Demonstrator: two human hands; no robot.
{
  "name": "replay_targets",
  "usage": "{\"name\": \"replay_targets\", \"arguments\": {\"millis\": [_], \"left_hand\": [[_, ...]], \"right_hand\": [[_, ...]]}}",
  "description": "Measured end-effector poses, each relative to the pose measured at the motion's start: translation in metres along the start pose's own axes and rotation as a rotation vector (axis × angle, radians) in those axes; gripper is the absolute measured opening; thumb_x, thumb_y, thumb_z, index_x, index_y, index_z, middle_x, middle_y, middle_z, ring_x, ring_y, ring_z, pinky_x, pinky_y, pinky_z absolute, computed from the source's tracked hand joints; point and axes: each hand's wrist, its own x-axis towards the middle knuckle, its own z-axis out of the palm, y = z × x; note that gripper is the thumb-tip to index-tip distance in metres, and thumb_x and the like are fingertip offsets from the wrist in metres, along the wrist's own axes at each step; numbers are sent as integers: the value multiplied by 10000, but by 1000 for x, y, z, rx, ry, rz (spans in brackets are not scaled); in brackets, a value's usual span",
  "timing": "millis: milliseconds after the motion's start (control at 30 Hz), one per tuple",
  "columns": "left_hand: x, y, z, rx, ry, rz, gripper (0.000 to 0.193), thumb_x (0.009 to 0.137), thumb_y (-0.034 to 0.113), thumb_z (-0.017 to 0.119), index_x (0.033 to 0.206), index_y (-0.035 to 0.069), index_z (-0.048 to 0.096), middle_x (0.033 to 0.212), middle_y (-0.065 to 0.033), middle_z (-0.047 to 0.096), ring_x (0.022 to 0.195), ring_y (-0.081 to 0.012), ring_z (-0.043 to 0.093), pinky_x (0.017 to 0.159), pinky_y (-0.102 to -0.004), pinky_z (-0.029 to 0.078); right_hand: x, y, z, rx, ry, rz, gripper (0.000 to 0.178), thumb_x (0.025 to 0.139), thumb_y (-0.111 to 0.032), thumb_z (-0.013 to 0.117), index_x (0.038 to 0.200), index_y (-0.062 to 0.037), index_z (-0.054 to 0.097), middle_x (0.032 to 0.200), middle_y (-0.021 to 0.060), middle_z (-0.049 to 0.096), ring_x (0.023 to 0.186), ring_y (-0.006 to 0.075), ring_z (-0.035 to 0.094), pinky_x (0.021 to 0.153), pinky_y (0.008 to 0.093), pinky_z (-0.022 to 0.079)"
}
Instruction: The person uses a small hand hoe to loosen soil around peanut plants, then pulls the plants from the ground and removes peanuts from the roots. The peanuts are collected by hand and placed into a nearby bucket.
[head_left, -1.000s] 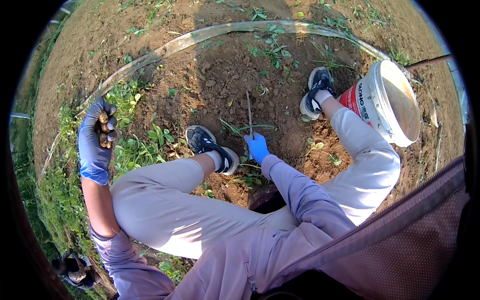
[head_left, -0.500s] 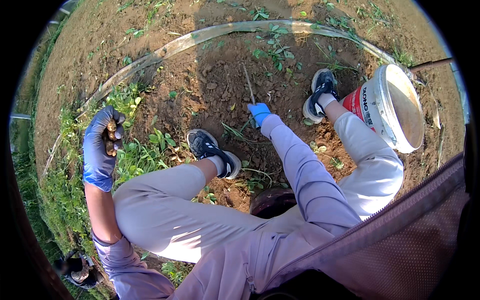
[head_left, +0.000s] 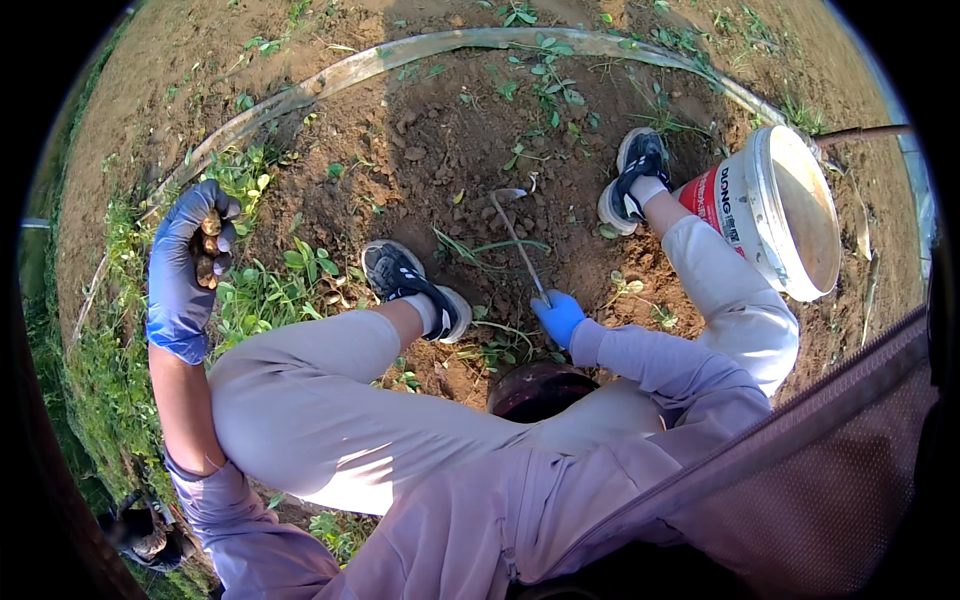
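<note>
My left hand (head_left: 190, 270), in a dark, soil-stained blue glove, is raised at the left beside my knee. Its fingers curl round several small brown rounded lumps (head_left: 210, 226), whose kind I cannot make out. My right hand (head_left: 560, 318), in a light blue glove, grips the thin handle of a small hand hoe (head_left: 517, 243). The hoe points away from me, and its metal blade rests at the loose soil (head_left: 450, 165) between my feet. Pulled green stems (head_left: 475, 248) lie just left of the handle.
A white bucket (head_left: 755, 210) with a red label leans beside my right leg. Between my thighs sits a dark round container (head_left: 540, 390). A pale flat hose (head_left: 400, 52) arcs across the soil ahead. Leafy plants (head_left: 262, 290) grow at the left.
My right hand has drawn back toward me and slightly right, bringing the hoe with it; its blade now shows. My left hand has shifted slightly left and up, still holding the brown lumps.
</note>
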Motion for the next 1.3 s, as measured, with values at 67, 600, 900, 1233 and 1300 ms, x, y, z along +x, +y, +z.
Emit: {"name": "replay_targets", "arguments": {"millis": [67, 600, 900, 1233, 1300], "left_hand": [[18, -15, 3, -23, -124, -6, 207, 810, 292, 562, 825, 85, 558, 751, -16, 559, 541, -45, 448, 417, -160, 315], [-8, -6, 11, 29, -123, 65, 223, 812, 316, 562, 825, 93, 565, 765, -28, 585, 552, -48, 451, 410, -172, 314], [3, 12, 65, 122, -208, 20, 240, 835, 311, 554, 876, 75, 565, 724, -13, 580, 516, -26, 447, 375, -152, 313], [-20, 69, 335, -76, -818, -135, 239, 841, 309, 548, 891, 75, 539, 747, -14, 566, 574, -50, 522, 379, -136, 389], [-21, 87, 414, -44, -963, -17, 409, 847, 400, 504, 1025, 32, 507, 970, -79, 567, 750, -126, 578, 560, -253, 503]], "right_hand": [[-24, -4, -20, -4, 140, -38, 301, 832, -308, 513, 823, -7, 507, 661, 155, 545, 615, 286, 541, 591, 368, 432], [-80, -19, -34, 0, 64, 291, 367, 795, -348, 532, 859, 12, 558, 755, 178, 586, 721, 307, 589, 653, 386, 463], [-38, -48, 64, 805, 324, -63, 255, 788, -209, 595, 887, 14, 522, 663, 87, 555, 518, 178, 532, 471, 311, 442], [-52, -36, 55, 236, 76, -179, 446, 745, -331, 603, 981, 44, 550, 847, 194, 611, 724, 283, 613, 606, 353, 481], [-63, -44, 46, 91, 37, -323, 464, 741, -337, 600, 987, 53, 545, 865, 198, 612, 733, 284, 615, 611, 351, 486]]}}
